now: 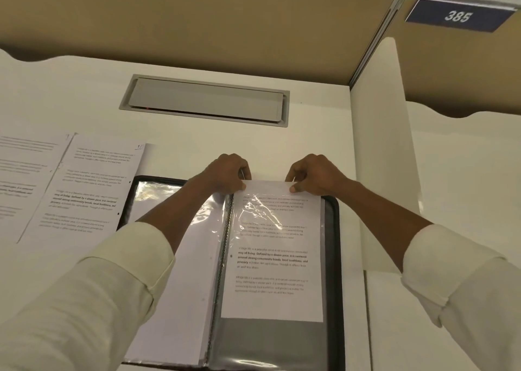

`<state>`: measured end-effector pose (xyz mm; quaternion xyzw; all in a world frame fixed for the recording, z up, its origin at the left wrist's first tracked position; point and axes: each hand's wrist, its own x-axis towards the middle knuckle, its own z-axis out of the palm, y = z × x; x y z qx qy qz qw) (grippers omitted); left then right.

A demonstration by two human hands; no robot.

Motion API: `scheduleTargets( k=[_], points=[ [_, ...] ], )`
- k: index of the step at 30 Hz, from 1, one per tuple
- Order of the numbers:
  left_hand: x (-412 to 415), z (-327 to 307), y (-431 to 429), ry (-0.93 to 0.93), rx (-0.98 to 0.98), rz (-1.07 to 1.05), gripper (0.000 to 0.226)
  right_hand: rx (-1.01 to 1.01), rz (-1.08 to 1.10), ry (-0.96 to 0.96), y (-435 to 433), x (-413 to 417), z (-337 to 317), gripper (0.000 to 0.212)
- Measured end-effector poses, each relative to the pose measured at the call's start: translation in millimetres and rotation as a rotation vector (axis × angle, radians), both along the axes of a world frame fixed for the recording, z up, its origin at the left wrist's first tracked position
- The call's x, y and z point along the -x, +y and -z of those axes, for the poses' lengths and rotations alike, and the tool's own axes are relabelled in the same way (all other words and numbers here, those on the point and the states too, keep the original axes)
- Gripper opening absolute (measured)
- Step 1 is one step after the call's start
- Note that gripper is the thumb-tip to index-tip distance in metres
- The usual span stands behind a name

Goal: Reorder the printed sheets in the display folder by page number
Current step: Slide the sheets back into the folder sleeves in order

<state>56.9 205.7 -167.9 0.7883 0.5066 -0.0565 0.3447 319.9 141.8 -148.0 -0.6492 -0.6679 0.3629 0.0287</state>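
Both hands are pinching the top edge of one printed sheet (275,258): the left hand (229,173) is gripping its near-left corner between thumb and curled fingers, and the right hand (313,174) is doing the same at the other corner. Below the grip, the sheet is lying partway inside the right-hand clear sleeve (270,339) of the open display folder (334,258). Its top edge is standing proud of the sleeve mouth, and its bottom edge is stopping short of the sleeve's foot. The step appears to be sliding this page along the sleeve, though in or out cannot be told. Next, both corners are going to need even, straight travel so the paper is not buckling or catching on the plastic. Well left of the left hand, loose sheets (90,190) are lying on the desk (310,145).
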Motion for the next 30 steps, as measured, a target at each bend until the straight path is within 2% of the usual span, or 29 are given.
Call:
scheduleTargets(
  k=[2,6,8,10,14,18,22,26,30],
  points=[
    [2,0,-4,0.0,-0.027,0.005,0.025,0.001,-0.042,-0.037,-5,7,1,0.034],
    [3,-4,-11,-0.025,-0.081,0.025,0.014,-0.035,-0.118,-0.126,-17,19,1,0.066],
    [1,-4,-16,-0.008,-0.089,0.052,0.014,-0.078,-0.193,-0.218,-23,27,3,0.072],
    [-2,-2,-20,0.004,-0.096,0.083,0.023,-0.102,-0.217,-0.247,-28,33,4,0.07],
    [-6,3,-27,0.01,-0.138,0.14,0.042,-0.107,-0.143,-0.179,-33,37,5,0.061],
    [-11,2,-31,0.009,-0.196,0.192,0.052,-0.096,-0.089,-0.136,-36,39,6,0.049],
    [-10,2,-32,-0.003,-0.165,0.21,0.049,-0.064,-0.119,-0.119,-39,41,7,0.031],
    [-12,1,-33,0.018,-0.172,0.252,0.042,-0.02,-0.144,-0.122,-38,47,4,0.05],
    [-14,1,-30,0.013,-0.126,0.243,0.037,-0.059,-0.101,-0.163,-34,49,2,0.045]
  ],
)
